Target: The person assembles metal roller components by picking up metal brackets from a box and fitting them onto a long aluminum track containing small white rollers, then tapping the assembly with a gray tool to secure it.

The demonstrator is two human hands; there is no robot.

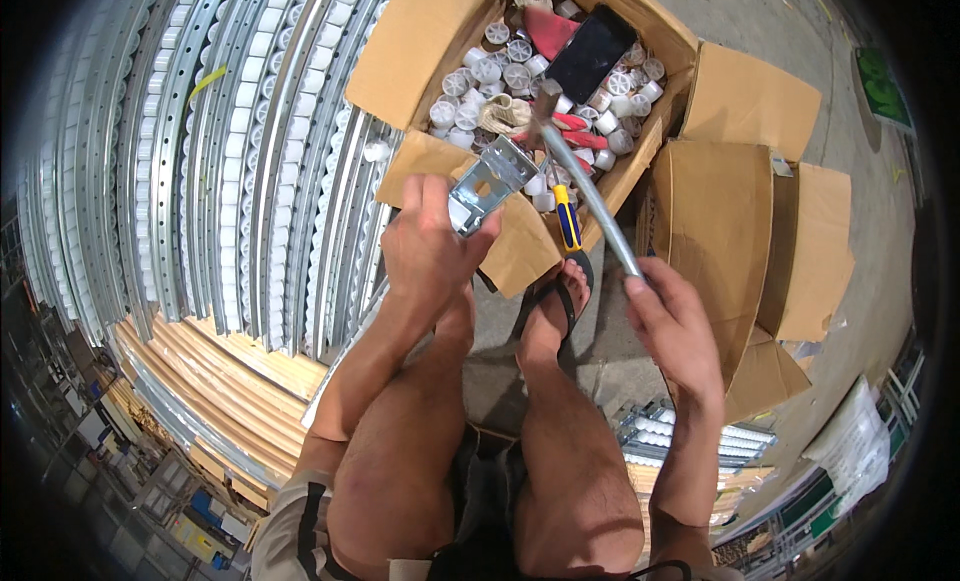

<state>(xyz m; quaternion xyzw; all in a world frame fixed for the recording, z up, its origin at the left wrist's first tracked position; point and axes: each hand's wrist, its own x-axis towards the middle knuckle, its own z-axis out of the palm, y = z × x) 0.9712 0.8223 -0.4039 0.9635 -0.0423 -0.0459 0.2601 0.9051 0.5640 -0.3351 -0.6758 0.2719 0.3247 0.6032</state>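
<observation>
My left hand [425,246] is closed around a shiny bent metal bracket [482,186] with a hole in it, held over the near flap of an open cardboard box. In my right hand [675,326] is the grey metal handle of a hammer [590,193]. Its blurred head is raised above the box, just beyond the bracket and apart from it. Between my hands, a screwdriver [567,219] with a yellow and blue handle leans at the box's near edge. White plastic rollers [485,69] fill the box [648,146], along with red-and-cream work gloves [505,114] and a black phone [592,53].
Long metal roller tracks [215,131] with white wheels are stacked on the left, above tan lengths [215,381]. Another cardboard box [710,231] with open flaps stands at the right. More roller tracks [690,433] lie behind my right forearm. My sandalled foot [560,301] is near the box.
</observation>
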